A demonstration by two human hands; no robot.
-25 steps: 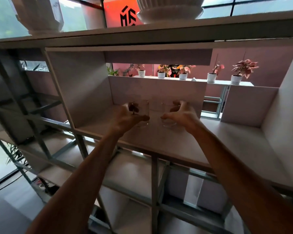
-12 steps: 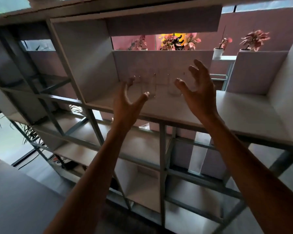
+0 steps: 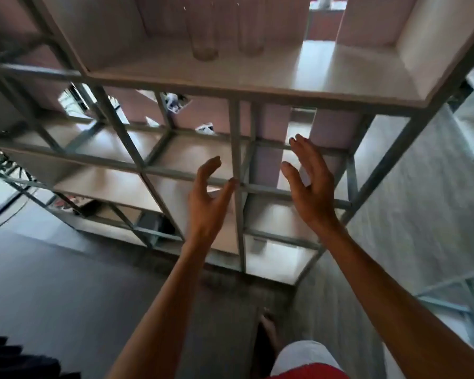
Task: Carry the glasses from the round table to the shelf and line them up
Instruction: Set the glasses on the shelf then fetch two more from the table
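Two clear drinking glasses stand upright side by side on the shelf board (image 3: 257, 75), the left glass (image 3: 204, 39) and the right glass (image 3: 250, 36), a small gap between them. The picture is blurred, so their rims are hard to make out. My left hand (image 3: 207, 203) and my right hand (image 3: 311, 187) hang well below that board, in front of the lower compartments. Both hands are empty with fingers spread, palms facing each other. The round table is out of view.
The shelf unit is a grey metal frame (image 3: 237, 170) with pale boards and several open compartments. A dark object (image 3: 155, 224) lies in a low compartment. A grey floor (image 3: 66, 283) is below, and my foot (image 3: 267, 332) shows near the bottom.
Both hands let go of the glasses, which stay on the shelf board. The hands have dropped and pulled back, and my view has tilted down toward the floor.
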